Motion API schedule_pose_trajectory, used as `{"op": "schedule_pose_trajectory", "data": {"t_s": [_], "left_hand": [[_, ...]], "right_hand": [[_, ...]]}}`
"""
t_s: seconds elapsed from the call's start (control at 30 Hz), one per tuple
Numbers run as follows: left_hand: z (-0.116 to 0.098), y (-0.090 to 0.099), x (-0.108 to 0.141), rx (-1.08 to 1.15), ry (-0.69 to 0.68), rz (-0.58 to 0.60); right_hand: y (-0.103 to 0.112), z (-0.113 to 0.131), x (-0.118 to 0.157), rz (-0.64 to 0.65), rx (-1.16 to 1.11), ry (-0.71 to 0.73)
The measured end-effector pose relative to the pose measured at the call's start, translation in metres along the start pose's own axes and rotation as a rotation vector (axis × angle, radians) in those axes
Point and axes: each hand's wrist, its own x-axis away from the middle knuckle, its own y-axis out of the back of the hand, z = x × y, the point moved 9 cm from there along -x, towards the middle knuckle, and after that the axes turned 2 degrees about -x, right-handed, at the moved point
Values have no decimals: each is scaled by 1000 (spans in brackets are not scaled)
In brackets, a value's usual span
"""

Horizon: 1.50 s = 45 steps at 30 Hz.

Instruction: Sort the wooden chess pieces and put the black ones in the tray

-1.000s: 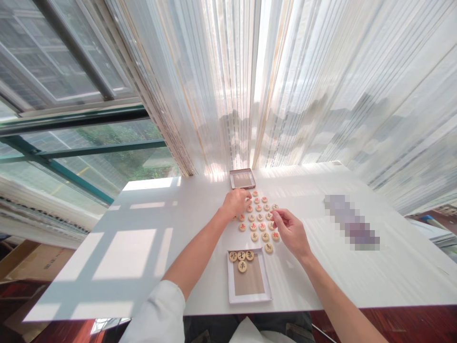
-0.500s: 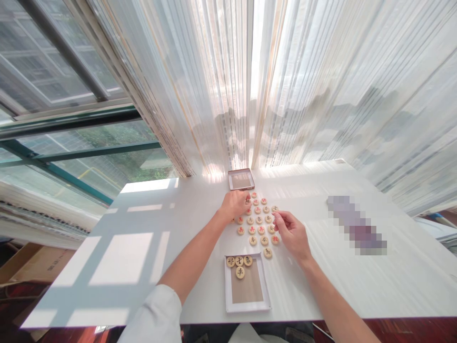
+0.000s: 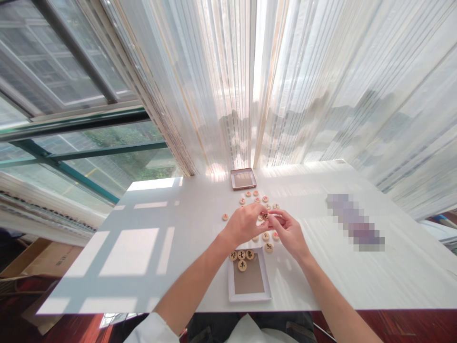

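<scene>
- The near box sits on the white table and has four round pieces in it: three in a row along its far side and one just below the middle one.
- Past the near box, your left hand pinches a small round disc with a black sign.
- Your right hand has its fingers close together at that disc; I can't tell if they grip it too.
- More loose pieces, with red or black signs, lie beyond the near box, some under your hands.
- Farthest from the near box, past the loose pieces, is the small far box, its brown bottom showing.
</scene>
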Motion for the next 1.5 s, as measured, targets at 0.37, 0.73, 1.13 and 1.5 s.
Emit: {"op": "schedule_pose_trajectory", "data": {"t_s": [0.37,0.73,1.13,1.5], "left_hand": [[-8,18,63,189,21,-156],[46,24,171,220,331,-387],[43,5,182,208,313,-297],[46,-1,183,165,332,-256]], "right_hand": [[8,-12,38,36,-72,-22],[21,-31,75,40,59,-27],[12,-53,86,67,81,-111],[11,-54,87,67,74,-75]]}}
